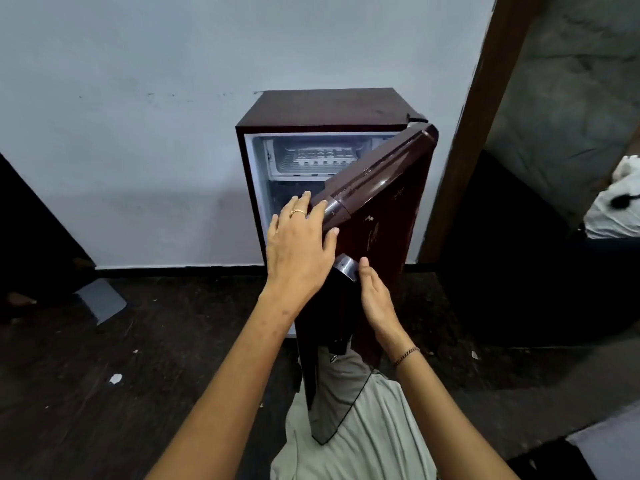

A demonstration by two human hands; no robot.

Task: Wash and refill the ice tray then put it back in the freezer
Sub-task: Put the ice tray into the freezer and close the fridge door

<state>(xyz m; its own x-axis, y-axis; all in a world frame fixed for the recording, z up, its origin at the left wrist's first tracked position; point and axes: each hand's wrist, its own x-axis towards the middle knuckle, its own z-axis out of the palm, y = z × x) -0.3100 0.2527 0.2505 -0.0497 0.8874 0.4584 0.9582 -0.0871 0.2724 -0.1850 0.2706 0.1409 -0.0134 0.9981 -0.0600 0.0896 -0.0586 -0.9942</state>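
Observation:
A small maroon fridge (325,109) stands against the white wall with its door (391,209) swung partway out towards me. In the freezer compartment (277,161) at the top lies a white ice tray (323,157). My left hand (298,251) lies flat on the door's upper corner, fingers spread over the edge and the handle's upper chrome cap. My right hand (375,303) is open lower down, thumb by the handle's lower chrome cap (346,266), holding nothing. The door hides the fridge's lower shelves.
A brown wooden door frame (474,133) rises just right of the fridge. White cloth (616,209) lies on a dark surface at far right. The dark floor has a grey sheet (100,301) and a paper scrap (116,378). My knee (363,427) is below the door.

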